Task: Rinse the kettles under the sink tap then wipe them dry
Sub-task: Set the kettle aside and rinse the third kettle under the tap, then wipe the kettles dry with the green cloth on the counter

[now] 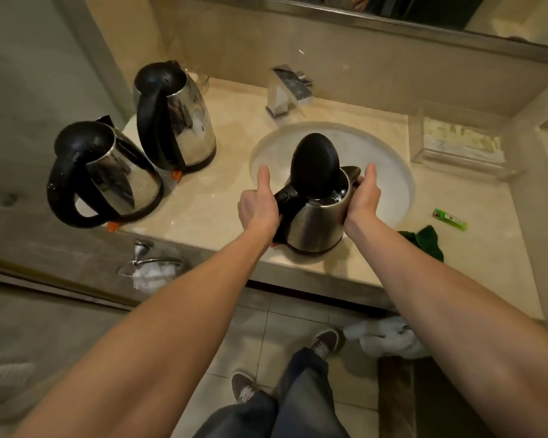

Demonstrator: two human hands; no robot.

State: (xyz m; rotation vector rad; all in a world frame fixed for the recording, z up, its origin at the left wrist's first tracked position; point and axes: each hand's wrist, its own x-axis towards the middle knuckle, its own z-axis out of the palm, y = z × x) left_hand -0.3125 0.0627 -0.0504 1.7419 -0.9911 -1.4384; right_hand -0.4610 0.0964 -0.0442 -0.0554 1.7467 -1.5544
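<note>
While my left hand [258, 205] grips the handle and my right hand [363, 197] clasps the spout side of the open-lidded kettle [317, 222], centre frame at the sink [393, 172] rim, two droplet-beaded kettles [108, 175] stand upper left, probably rinsed, wiping not yet done.

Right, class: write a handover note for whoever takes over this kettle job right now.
Left hand grips the black handle of the steel kettle with the raised black lid; right hand holds its spout side.
It is at the front rim of the round white basin, short of the chrome tap, where no water shows.
Two shut steel kettles stand left on the counter, droplets on them: probably rinsed, not wiped.
Left: rinse this one, dry all three, perhaps with the green cloth.
</note>
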